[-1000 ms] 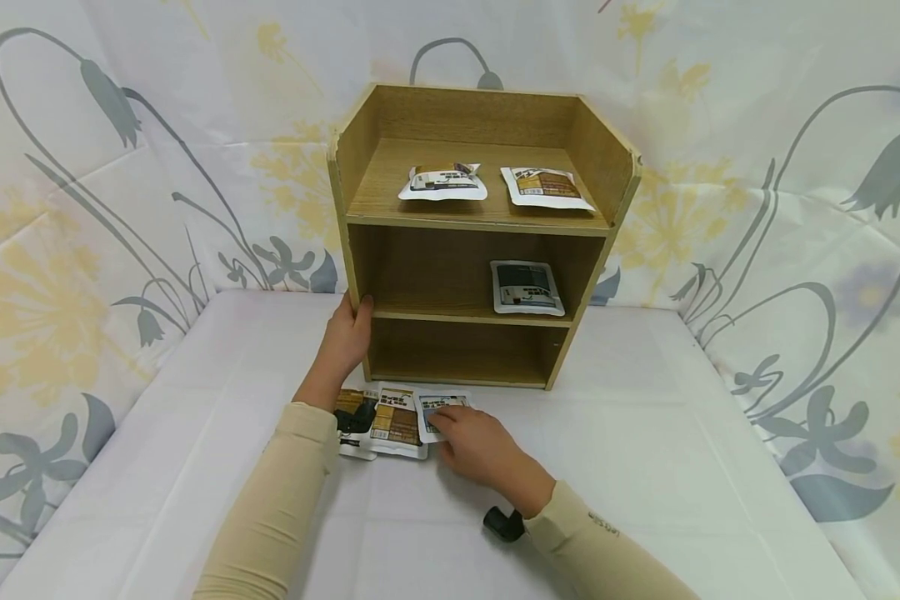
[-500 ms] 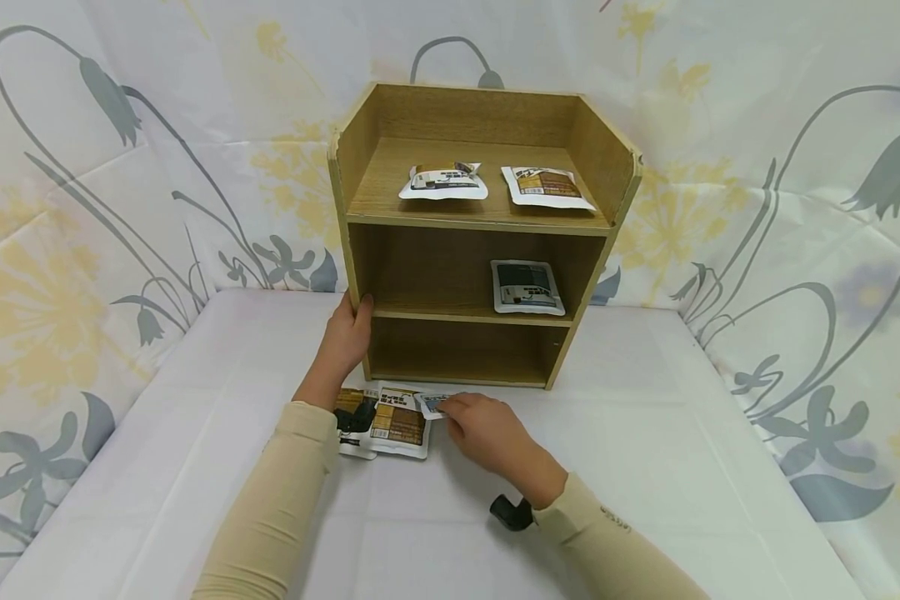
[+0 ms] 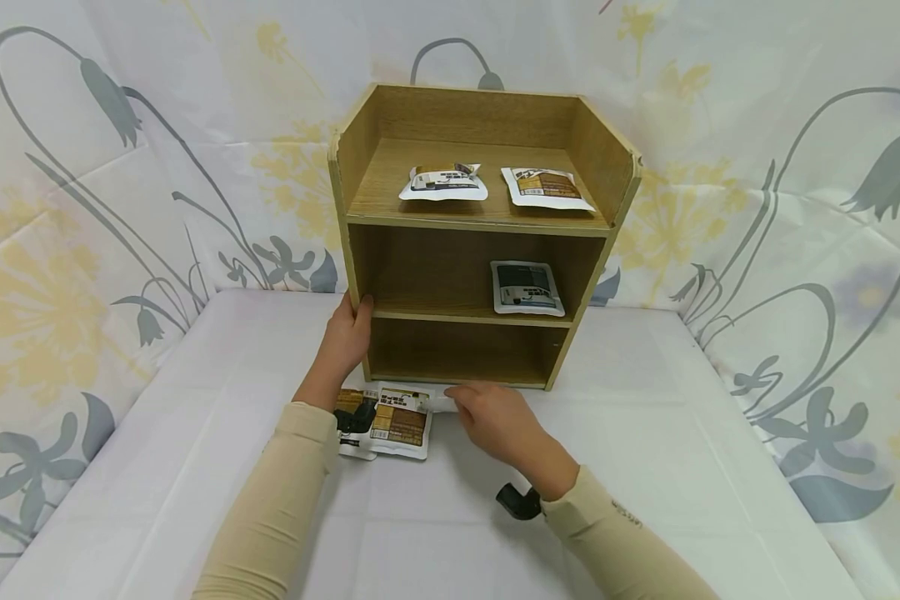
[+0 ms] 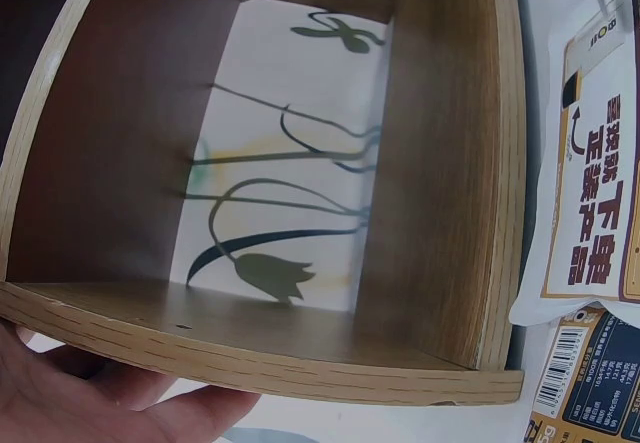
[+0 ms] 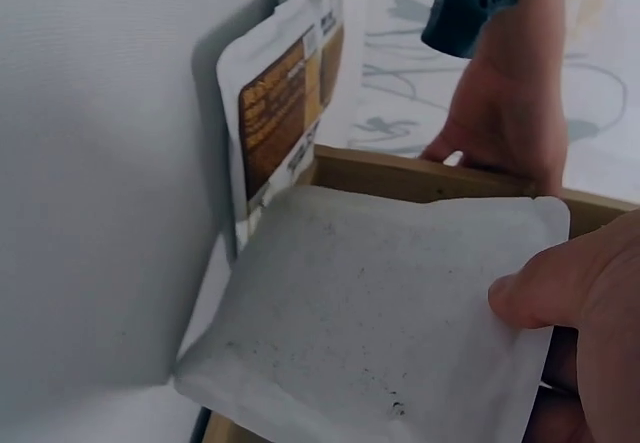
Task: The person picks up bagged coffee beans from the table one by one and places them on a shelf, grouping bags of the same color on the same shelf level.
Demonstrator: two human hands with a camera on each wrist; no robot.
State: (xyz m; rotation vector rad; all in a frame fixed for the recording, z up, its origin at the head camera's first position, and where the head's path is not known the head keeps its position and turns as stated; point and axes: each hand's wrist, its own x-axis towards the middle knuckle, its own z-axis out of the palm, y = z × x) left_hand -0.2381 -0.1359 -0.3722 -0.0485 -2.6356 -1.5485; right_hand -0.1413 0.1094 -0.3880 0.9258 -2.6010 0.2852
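A white-backed food pouch is held by my right hand, thumb on its plain face. In the head view only a pale edge of it shows beside the right hand, just before the shelf's bottom. My left hand grips the left side panel of the small wooden shelf, fingers mostly behind the panel in the left wrist view. A brown-and-white pouch lies flat on the table in front of the shelf. It overlaps another pouch, partly hidden by the left arm and its black wrist device.
Two pouches lie on the top shelf, one on the left and one on the right. A dark-labelled pouch lies at the right of the middle shelf. White cloth covers the table; floral fabric hangs behind.
The pouch in my right hand has lifted off the table pouches and tilted, so its printed front no longer shows. The right hand moved slightly right and toward the shelf. The left hand stayed still.
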